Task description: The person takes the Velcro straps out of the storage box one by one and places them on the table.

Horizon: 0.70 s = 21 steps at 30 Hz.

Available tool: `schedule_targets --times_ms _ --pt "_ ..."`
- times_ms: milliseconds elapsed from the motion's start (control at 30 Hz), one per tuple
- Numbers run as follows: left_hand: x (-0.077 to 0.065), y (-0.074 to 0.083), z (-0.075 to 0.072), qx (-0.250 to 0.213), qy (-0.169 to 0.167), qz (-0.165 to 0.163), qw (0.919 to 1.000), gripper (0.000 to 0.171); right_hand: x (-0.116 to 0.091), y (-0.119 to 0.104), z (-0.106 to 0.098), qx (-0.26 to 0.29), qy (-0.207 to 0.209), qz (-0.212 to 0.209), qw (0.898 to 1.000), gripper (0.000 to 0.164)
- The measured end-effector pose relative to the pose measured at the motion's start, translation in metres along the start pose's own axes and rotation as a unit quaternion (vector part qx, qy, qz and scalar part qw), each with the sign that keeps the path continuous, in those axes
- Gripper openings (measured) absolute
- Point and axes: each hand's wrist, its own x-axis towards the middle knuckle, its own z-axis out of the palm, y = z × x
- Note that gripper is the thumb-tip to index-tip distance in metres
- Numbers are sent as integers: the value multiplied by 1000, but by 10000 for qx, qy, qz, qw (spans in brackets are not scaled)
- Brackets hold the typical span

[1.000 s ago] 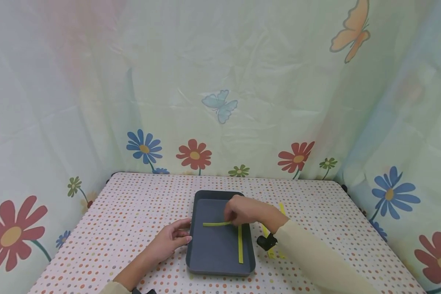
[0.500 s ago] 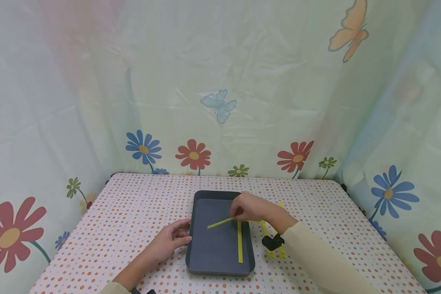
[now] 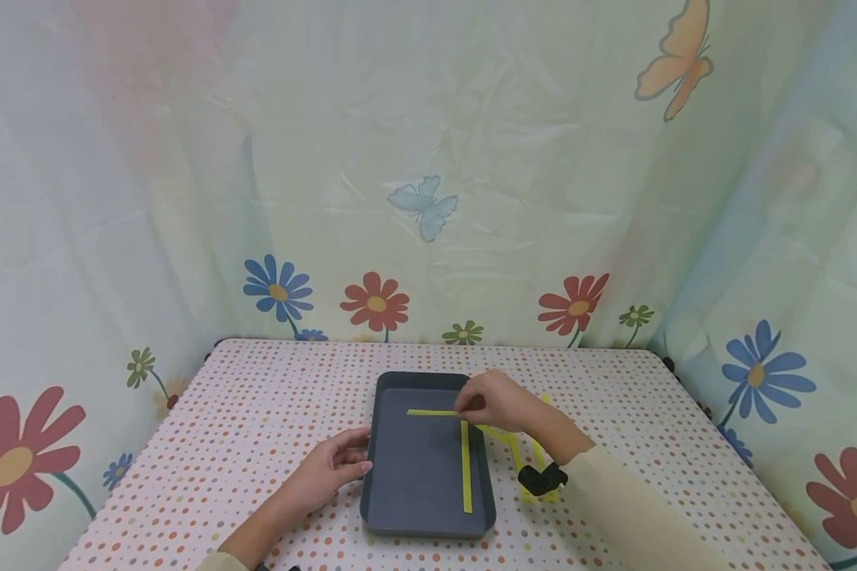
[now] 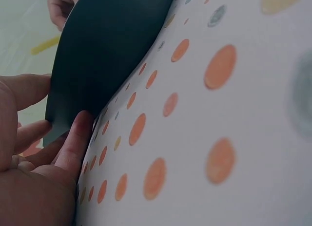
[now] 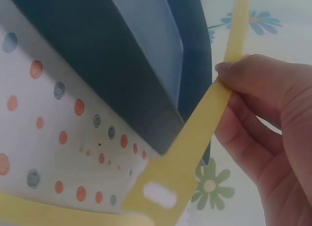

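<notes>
My right hand (image 3: 496,400) pinches a yellow strap cable tie (image 3: 432,412) between thumb and fingers above the far right part of a dark grey tray (image 3: 410,488). In the right wrist view, the tie's wide slotted head (image 5: 183,155) hangs past the tray's rim. A second yellow cable tie (image 3: 466,468) lies lengthwise on the tray floor along the right side. My left hand (image 3: 320,473) rests against the tray's left side, its fingers loosely bent. In the left wrist view, its fingertips (image 4: 84,122) touch the tray's outer wall.
More yellow cable ties (image 3: 516,456) lie on the dotted tablecloth (image 3: 286,396) right of the tray, partly behind my right forearm and its black wristband (image 3: 541,480). A flowered curtain (image 3: 328,198) hangs behind and beside the table.
My right hand has lifted the pinched cable tie and shifted slightly right and away from me. The tie tilted, then came level across the tray. My left hand and the tray have stayed put.
</notes>
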Motion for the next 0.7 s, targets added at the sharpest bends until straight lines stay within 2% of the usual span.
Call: schedule_targets --times_ms 133,300,500,700 --pt "-1 0 0 -44 -14 25 10000 62 -7 2 2 296 273 228 9989 6" --pt "-2 0 1 -46 -14 22 10000 63 -14 4 6 829 671 567 9927 8" --pt "-2 0 0 -4 -38 26 10000 62 -22 4 9 1361 1254 891 9787 11" --pt "0 -2 -1 19 -57 6 10000 63 -29 3 11 1668 1588 1563 9605 13"
